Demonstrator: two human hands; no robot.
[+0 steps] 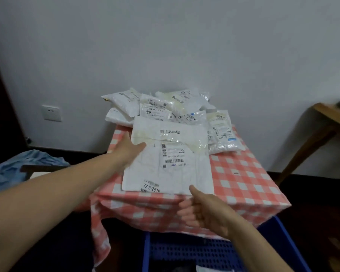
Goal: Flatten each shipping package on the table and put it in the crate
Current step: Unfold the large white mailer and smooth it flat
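Gripping a white package point(169, 160) by its edges, left hand point(130, 150) and right hand point(203, 210) hold it near the blue crate point(185, 252).

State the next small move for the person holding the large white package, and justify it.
Probably lift the large white package off the table and lower it toward the blue crate. It already looks flat, the left hand grips its left edge, the right hand pinches its near corner, and the crate stands open just below the table's front edge.
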